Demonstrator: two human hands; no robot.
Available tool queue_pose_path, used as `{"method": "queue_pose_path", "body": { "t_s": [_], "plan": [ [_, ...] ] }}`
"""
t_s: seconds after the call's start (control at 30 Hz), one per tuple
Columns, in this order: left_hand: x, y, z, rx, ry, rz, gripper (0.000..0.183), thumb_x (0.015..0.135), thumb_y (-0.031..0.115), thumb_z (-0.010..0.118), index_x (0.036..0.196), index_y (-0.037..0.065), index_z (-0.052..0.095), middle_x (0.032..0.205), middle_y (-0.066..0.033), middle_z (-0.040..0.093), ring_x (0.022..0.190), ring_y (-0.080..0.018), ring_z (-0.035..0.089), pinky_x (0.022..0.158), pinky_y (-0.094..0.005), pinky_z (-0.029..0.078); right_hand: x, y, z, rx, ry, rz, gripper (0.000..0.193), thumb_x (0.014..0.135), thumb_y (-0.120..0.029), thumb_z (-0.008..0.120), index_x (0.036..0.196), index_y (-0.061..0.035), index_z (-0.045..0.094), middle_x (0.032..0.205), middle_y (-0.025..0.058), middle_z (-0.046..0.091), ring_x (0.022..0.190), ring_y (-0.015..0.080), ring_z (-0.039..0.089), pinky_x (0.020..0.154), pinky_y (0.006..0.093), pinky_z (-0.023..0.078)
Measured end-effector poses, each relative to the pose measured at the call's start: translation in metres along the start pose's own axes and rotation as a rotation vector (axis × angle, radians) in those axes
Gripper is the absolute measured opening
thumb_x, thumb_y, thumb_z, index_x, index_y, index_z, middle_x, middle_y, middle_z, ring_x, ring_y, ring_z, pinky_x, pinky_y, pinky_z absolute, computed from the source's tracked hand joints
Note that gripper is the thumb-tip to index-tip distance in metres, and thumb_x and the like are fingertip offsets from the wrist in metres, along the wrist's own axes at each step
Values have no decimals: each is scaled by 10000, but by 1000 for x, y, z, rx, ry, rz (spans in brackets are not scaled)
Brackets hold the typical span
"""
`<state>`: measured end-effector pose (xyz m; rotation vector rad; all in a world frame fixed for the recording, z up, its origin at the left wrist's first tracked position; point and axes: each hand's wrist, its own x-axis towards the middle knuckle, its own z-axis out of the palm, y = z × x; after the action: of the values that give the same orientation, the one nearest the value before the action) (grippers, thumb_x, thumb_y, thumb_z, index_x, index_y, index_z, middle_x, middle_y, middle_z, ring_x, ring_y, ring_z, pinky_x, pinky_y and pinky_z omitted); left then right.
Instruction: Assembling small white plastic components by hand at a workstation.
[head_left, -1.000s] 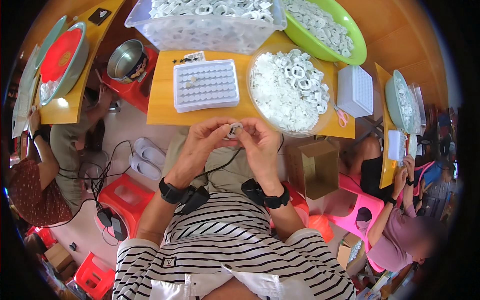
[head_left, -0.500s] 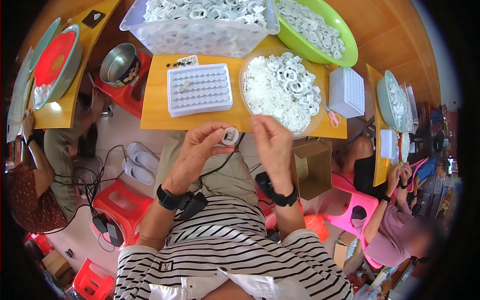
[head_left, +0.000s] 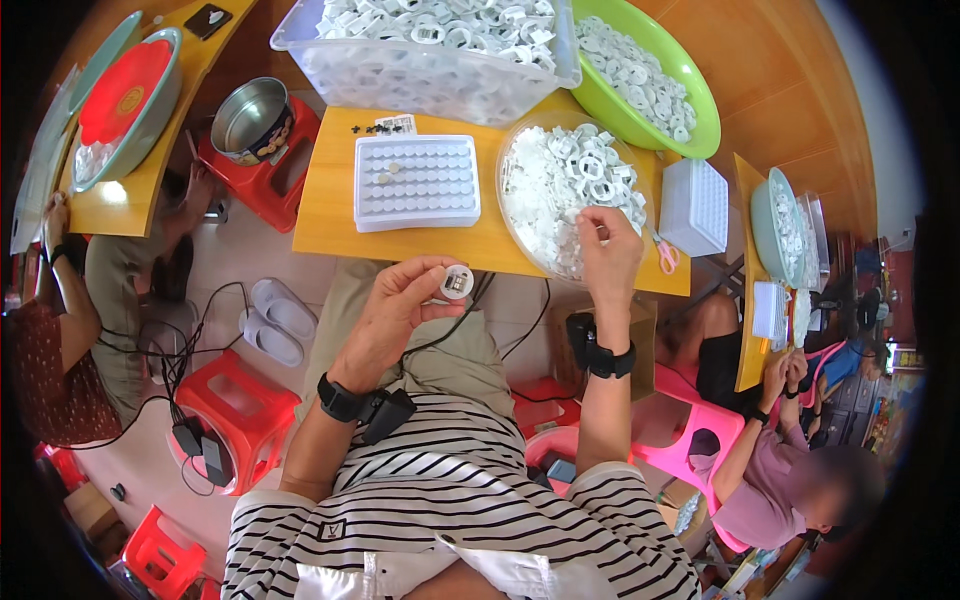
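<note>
Between the fingers and thumb of my left hand is a small round white plastic part with a dark, metallic-looking centre. It is held in the air just off the table's front edge. My right hand reaches over the near side of a round clear tray, fingertips pinched at the pieces. Whatever sits in that pinch is too small to make out. Small white pieces heap the tray's left side, larger white ring-shaped parts its right.
Left of the round tray, a white compartment tray carries a few small discs. Behind are a translucent bin and green basin of white parts. Pink-handled scissors lie beside stacked white trays. Co-workers sit at both sides.
My right hand has moved away from the left hand, right and forward, to the round tray. The left hand still holds the round part. The view has shifted slightly.
</note>
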<state>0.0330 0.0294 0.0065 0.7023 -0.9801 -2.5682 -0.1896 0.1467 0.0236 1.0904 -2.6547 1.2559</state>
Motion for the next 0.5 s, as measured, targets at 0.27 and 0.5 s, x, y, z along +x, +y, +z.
{"method": "queue_pose_path", "body": {
  "t_s": [0.27, 0.5],
  "plan": [
    [-2, -4, -7, -70, 20, 7, 247, 914, 164, 488, 1074, -11, 558, 921, -69, 615, 795, -129, 617, 723, -266, 538, 0, 0, -8, 720, -151, 363, 98, 790, -6, 619, 881, 26, 606, 785, 73, 622, 664, 139, 627, 492, 209, 472],
    [-4, -3, -12, -79, 6, 2, 249, 905, 181, 511, 1075, 8, 568, 947, -65, 614, 821, -138, 614, 745, -270, 530, -1, -7, -6, 1096, -66, 417, 83, 772, 32, 609, 839, -7, 578, 799, 112, 630, 737, 224, 655, 618, 269, 553]
  ]
}}
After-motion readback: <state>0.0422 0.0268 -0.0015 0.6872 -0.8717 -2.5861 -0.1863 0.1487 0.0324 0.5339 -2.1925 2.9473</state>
